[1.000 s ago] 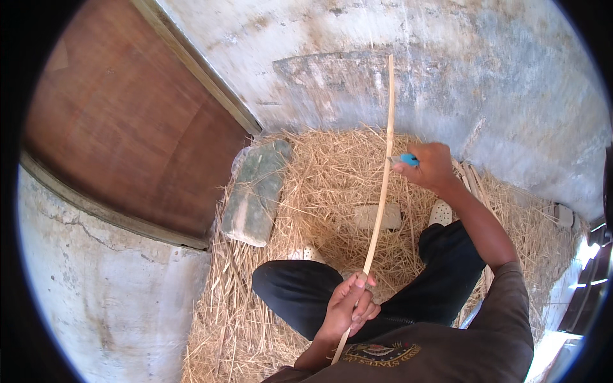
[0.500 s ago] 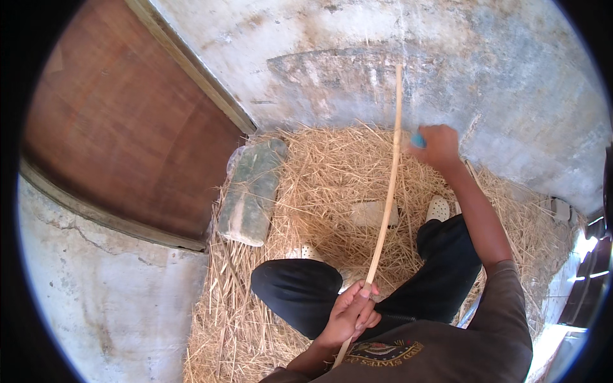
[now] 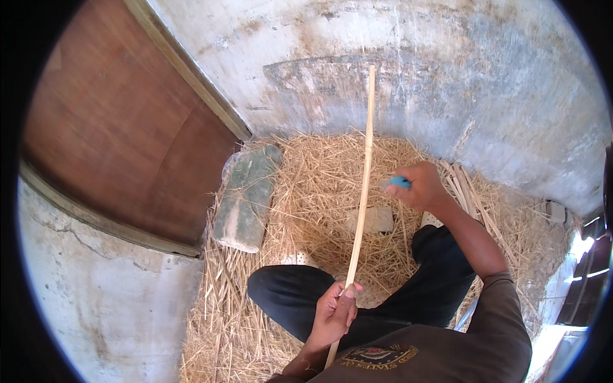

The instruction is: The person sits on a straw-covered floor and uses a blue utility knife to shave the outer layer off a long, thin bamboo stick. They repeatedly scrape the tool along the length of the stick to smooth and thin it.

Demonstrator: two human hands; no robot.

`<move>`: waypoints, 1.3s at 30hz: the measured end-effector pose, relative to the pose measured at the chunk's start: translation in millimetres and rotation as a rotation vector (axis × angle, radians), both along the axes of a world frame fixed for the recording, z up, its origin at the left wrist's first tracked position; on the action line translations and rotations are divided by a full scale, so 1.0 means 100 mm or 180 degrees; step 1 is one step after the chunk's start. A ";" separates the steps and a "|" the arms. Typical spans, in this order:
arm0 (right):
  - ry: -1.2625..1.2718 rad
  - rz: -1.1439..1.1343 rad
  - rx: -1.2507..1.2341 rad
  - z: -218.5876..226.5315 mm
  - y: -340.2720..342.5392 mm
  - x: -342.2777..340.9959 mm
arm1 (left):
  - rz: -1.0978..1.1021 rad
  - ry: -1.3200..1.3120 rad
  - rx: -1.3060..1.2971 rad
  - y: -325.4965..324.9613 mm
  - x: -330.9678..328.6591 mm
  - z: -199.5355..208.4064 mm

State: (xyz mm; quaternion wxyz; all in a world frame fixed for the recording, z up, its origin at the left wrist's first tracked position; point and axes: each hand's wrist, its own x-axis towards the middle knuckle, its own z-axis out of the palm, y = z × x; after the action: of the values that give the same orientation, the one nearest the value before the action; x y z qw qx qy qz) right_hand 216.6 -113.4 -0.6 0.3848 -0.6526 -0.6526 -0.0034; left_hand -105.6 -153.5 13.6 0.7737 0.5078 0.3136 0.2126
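A long, pale strip of bamboo (image 3: 364,191) rises from my lap toward the wall, slightly bowed. My left hand (image 3: 335,313) is wrapped around its lower part, and the lower end passes down by my shirt. To the right of the strip, my right hand (image 3: 421,185) is closed on the blue handle of a small knife (image 3: 400,182). The short blade is blurred and points at the strip, with a gap between them.
Straw and shavings (image 3: 313,172) cover the floor. A pale brick (image 3: 373,219) lies between my feet, and a greenish slab (image 3: 246,198) rests at the left by a brown door (image 3: 134,127). Loose strips (image 3: 466,191) lean at right, below a stained wall (image 3: 447,76).
My right hand with the knife has come down and a little left, nearer to me. The bamboo strip's upper end has swung left, and my left hand has shifted slightly left.
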 end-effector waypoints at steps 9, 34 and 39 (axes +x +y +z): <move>-0.0474 0.0537 -0.0132 -0.15 -0.08 -0.53 | 0.0109 0.0308 0.0247 0.02 0.10 0.04; -0.0691 0.0342 -0.0085 -0.12 -0.06 -0.54 | 0.0260 0.0693 0.0594 -0.09 0.10 0.10; -0.0656 0.0073 0.0011 -0.16 -0.03 -0.48 | 0.0345 0.1183 0.1915 -0.09 0.12 0.07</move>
State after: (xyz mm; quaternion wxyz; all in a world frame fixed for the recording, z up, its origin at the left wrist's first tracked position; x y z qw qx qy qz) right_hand 168.5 -116.4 -16.9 0.3168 -0.6407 -0.6961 -0.0672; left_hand -94.1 -162.6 20.2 0.5069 0.7255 0.3988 0.2402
